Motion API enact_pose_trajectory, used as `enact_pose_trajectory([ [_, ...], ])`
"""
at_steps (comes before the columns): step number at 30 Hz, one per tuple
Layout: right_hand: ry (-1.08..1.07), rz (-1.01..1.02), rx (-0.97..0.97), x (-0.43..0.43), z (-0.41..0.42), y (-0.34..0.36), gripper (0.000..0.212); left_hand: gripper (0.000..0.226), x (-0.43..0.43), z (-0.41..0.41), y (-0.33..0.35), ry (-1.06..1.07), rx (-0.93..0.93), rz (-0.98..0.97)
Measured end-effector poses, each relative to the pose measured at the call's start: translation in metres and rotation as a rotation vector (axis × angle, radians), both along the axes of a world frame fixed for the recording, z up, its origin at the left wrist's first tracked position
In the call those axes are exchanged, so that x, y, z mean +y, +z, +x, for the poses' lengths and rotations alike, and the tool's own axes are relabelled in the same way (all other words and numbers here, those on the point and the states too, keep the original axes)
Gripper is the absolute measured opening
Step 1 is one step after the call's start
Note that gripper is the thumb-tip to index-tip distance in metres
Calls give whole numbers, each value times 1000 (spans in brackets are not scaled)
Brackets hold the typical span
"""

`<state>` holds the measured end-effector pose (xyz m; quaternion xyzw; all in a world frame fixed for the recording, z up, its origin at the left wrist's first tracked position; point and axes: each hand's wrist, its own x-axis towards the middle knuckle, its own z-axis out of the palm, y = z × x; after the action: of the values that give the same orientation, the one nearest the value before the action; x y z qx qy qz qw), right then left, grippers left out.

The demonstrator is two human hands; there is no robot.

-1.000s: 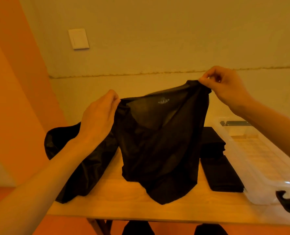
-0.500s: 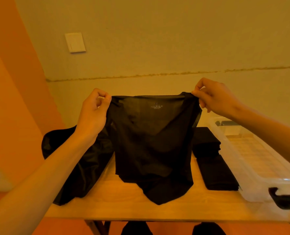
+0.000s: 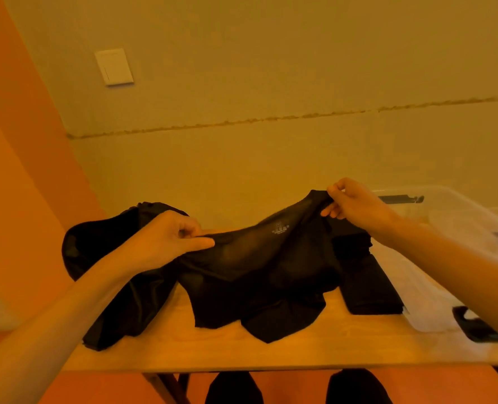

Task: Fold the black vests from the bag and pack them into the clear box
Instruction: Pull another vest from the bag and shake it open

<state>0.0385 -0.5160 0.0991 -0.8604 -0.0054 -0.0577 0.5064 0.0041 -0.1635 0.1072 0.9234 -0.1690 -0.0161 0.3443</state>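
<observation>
the clear box runs off the right edge and the right forearm crosses in front of it. only its far wall and a black latch read plainly, and what lies inside is too hazy to tell. the black bag sits behind and left of the left grip, partly hidden by that wrist. black on black makes its edge against the vest hard to follow. two dark shapes under the table are cut off by the bottom edge.

since half a second ago both hands have dropped. the black vest was held up taut then, with only its hem on the table. now it sags between the grips and its lower half lies crumpled on the wood. the left grip has sunk further than the right.

the left hand pinches one shoulder of the vest, thumb stretched along the cloth, fingers curled. the right hand, higher, pinches the other shoulder between thumb and bent fingers. a small pale print shows between the grips, nearer the right one. below the right grip a stack of folded vests lies just beside the box.
</observation>
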Motion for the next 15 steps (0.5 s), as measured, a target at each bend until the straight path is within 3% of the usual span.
enact_pose_trajectory([
  [3, -11, 40, 86, -1, 0, -12, 24, 26, -7, -8, 3, 104, -37, -219],
  [7, -36, 179, 215, -1, -2, -48, 20, 24, -20, -13, -8, 179, 197, -726],
  [9, -141, 374, 298, 4, 2, -65, 31, 29, -21, -13, -18, 175, 214, -676],
  [12, -250, 791, 397, 12, 3, -80, 27, 30, -17, -7, -31, 193, 73, -449],
  [15, -190, 1020, 365, 14, 4, -88, 23, 22, -14, -9, -40, 221, -240, -94],
])
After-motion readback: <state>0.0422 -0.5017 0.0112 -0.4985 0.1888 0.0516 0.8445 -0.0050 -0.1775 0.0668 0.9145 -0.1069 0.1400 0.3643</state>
